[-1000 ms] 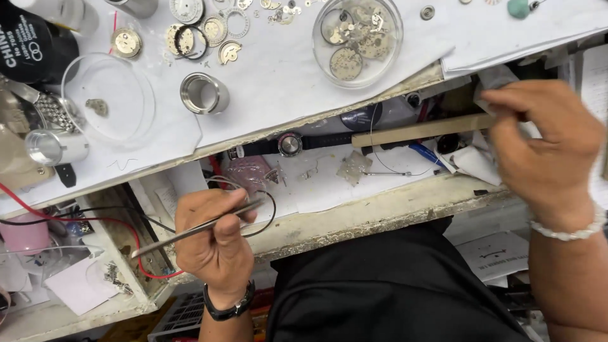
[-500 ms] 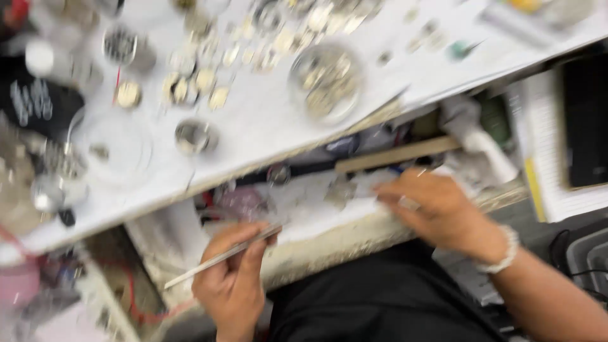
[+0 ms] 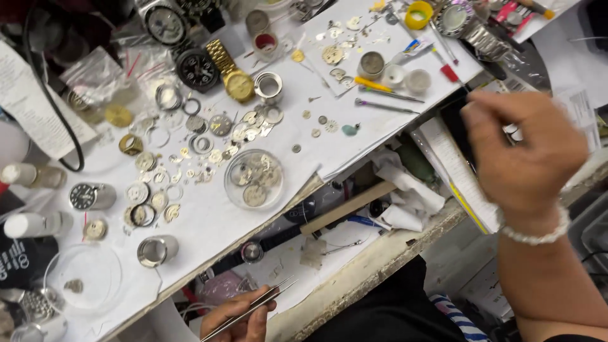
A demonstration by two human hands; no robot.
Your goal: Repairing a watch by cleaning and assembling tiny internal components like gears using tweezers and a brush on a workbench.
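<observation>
Tweezers (image 3: pixel 253 308) still pinched in left hand (image 3: pixel 237 320), low at bench edge, tips pointing up-right toward open drawer (image 3: pixel 329 253). Right hand (image 3: pixel 525 152) has left drawer, where it was half second ago; now raised at right over black tray (image 3: pixel 459 126), fingers curled, can't tell if holding anything. View swung, more of parts-strewn bench (image 3: pixel 209 221) visible. Work paused, right hand fetching.

Bright, even overhead light is washing the white worktop (image 3: pixel 354 136); the right hand (image 3: pixel 525 152) beside it is showing slight motion blur.
</observation>
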